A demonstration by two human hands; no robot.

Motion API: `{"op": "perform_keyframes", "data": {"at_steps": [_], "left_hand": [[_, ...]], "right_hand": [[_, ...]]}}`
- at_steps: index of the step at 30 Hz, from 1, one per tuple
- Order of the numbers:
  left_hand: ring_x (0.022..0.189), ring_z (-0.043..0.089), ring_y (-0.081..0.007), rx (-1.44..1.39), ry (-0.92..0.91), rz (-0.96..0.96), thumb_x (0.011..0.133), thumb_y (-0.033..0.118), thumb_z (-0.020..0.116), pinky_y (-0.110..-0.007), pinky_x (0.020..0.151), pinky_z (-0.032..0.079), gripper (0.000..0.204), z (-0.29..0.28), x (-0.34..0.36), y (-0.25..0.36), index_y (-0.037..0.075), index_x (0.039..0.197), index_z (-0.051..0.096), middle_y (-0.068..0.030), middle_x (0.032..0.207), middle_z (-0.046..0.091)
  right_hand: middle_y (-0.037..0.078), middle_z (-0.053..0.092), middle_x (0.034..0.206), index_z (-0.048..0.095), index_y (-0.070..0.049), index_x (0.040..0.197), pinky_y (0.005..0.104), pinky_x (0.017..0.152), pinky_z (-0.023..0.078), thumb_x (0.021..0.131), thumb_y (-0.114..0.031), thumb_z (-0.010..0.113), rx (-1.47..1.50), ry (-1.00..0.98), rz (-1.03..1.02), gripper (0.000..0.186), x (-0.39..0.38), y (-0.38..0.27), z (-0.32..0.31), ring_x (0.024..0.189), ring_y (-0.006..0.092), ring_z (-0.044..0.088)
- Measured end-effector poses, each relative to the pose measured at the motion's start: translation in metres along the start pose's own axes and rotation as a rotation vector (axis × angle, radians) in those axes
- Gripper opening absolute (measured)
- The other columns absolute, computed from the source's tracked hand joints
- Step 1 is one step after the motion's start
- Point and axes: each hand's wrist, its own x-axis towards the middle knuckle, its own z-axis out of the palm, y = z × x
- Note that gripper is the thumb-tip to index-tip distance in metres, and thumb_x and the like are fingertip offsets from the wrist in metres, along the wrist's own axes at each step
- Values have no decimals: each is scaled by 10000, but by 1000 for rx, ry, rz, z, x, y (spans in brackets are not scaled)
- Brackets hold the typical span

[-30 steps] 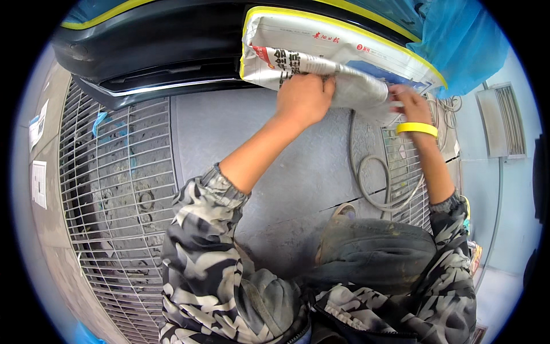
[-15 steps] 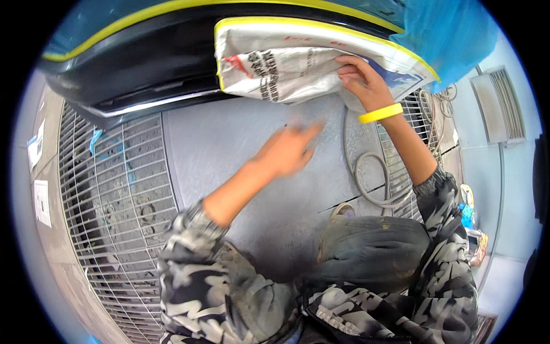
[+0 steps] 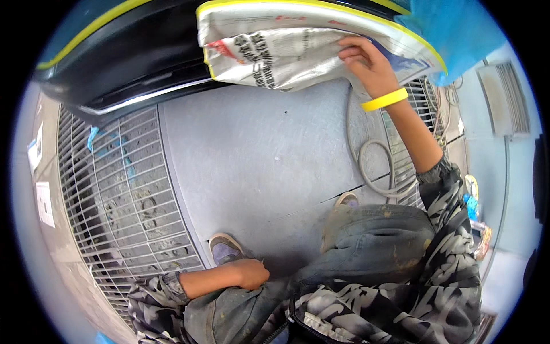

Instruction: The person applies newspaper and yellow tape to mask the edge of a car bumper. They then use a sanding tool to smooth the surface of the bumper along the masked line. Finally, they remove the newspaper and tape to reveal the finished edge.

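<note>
A crumpled sheet of newspaper, edged with yellow masking tape, hangs against a dark glossy vehicle panel. My right hand, a yellow band on its wrist, has its fingers bent over the loose lower fold of the sheet. Down by my left thigh, my left hand is curled closed. Its fingertips are turned away, so whatever may be in them is hidden.
Blue plastic film drapes at the upper right. A grey hose lies coiled on the grey floor plate. Metal floor grating runs along the left, with more at the right. My shoes stand on the plate.
My left hand has dropped from in front of the sheet down to my left thigh and curled closed. My right hand stays at the newspaper. The view has shifted slightly.
</note>
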Motion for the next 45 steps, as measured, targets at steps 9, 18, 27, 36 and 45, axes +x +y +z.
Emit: {"op": "perform_keyframes", "data": {"at_steps": [9, 18, 27, 36, 45], "left_hand": [[775, 670, -277, -268, 172, 364, 696, 68, 616, -421, 679, 516, 274, -55, 30, -16, 39, 952, 711, -128, 828, 705], [943, 614, -462, -907, 1663, 259, 897, 196, 505, -527, 879, 465, 425, -228, -10, -70, -61, 1232, 446, -311, 978, 631], [1078, 555, -363, -1016, 1978, 537, 846, 201, 607, -417, 958, 433, 406, -301, 33, -77, -25, 1182, 571, -239, 1229, 551], [875, 639, -211, -1499, 1638, 1099, 769, 106, 687, -344, 779, 506, 364, -329, 34, -73, -2, 1111, 630, -107, 981, 688], [941, 654, -196, -1866, 1251, 1228, 814, 15, 673, -338, 780, 535, 292, -327, 38, -65, 53, 1104, 665, -64, 1058, 683]], "right_hand": [[95, 621, 1073, 519, -42, 1250, 274, 920, 463, 846, 58, 532, 13, -25, 195, 417, -12, -10, -24, 1000, 152, 594], [136, 614, 1124, 435, -50, 1265, 361, 904, 505, 936, -34, 530, 41, -25, 247, 343, -1, -20, -4, 1048, 215, 605], [133, 634, 1082, 441, -66, 1167, 382, 939, 494, 924, -7, 535, 58, 23, 352, 267, 1, -37, 9, 1049, 232, 616], [148, 613, 1059, 393, -40, 1170, 345, 868, 503, 866, -19, 633, -331, 44, 241, 388, -1, -37, 22, 997, 213, 597], [199, 533, 1116, 429, 3, 1248, 411, 847, 485, 750, -153, 780, -754, -65, -45, 629, -13, -48, 50, 1036, 313, 544]]}}
